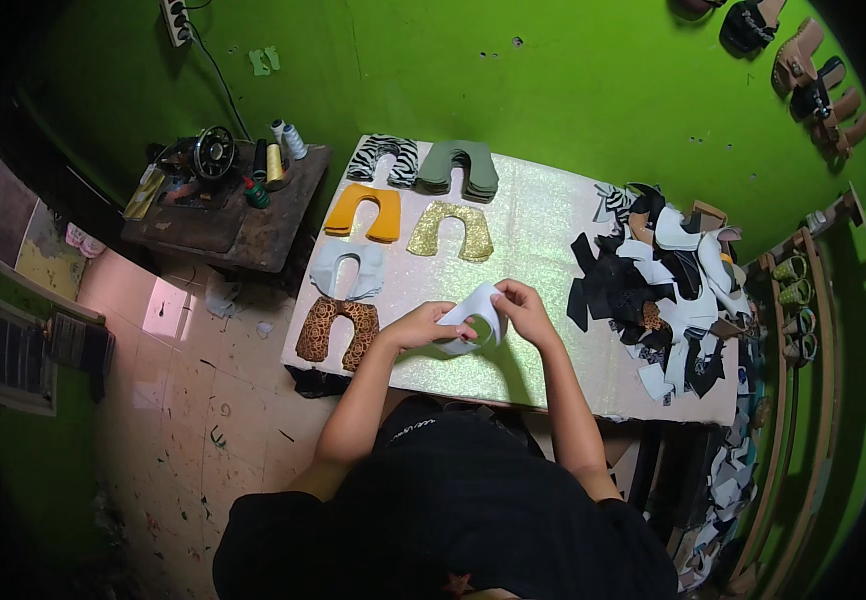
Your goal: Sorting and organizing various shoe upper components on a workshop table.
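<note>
Both my hands hold one white U-shaped cut piece point(481, 308) just above the glittery table cover point(543, 240). My left hand point(423, 324) grips its left side and my right hand point(525, 308) pinches its upper right edge. To the left lie sorted stacks of the same shape: leopard print point(337, 330), pale grey point(349, 268), mustard yellow point(363, 212), gold glitter point(450, 230), zebra stripe point(384, 158) and olive green point(459, 166).
A heap of mixed black, white and patterned cut pieces point(658, 290) covers the table's right end. A sewing machine point(211, 158) with thread cones stands on a dark side table at the left. Shoes hang on the green wall, and shelves run along the right.
</note>
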`<state>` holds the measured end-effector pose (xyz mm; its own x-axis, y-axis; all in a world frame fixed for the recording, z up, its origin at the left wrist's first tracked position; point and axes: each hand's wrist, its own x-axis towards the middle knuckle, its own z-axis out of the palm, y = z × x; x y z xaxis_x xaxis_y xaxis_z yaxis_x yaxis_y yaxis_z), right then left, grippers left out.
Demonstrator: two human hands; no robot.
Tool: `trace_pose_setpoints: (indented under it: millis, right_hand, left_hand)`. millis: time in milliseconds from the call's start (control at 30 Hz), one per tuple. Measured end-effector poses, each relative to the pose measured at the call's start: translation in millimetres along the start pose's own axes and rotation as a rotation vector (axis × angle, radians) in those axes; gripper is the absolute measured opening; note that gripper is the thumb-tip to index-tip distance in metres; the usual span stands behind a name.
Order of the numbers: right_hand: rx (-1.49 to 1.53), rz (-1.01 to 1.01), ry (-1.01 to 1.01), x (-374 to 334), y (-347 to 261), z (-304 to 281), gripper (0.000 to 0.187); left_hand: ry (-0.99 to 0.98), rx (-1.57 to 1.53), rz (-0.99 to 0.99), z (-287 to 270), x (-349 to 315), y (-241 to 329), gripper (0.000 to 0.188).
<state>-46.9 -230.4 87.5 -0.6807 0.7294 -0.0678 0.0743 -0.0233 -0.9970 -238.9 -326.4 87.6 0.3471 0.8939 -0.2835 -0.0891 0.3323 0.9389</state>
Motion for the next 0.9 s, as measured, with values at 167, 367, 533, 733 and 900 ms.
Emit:
trace_pose_setpoints:
  millis: [167,367,533,733,900]
  right_hand:
    - [0.015,0.002,0.085,4.0,3.1,4.3,0.013]
    - [0.143,0.058,0.142,10.6,1.0,21.1,0.014]
    - [0.197,0.11,0.045,18.0,15.4,23.2,0.012]
    - [0.56,0.301,-0.123,19.2,-7.4,58.0,0.025]
    - [0.543,0.356,-0.113,23.0,6.4,69.7,0.03]
  left_hand:
    - [-0.011,-0.081,0.042,-10.9,-12.1,-3.9,0.032]
    - [0.009,-0.458,0.08,-24.8,-32.1,-10.5,0.04]
    - [0.116,-0.558,0.211,-32.3,-39.3,-21.0,0.034]
    - [0.248,-0.626,0.135,-45.4,-43.3,-36.2,0.03]
    - [0.17,-0.738,0.222,-45.7,-48.2,-30.2,0.037]
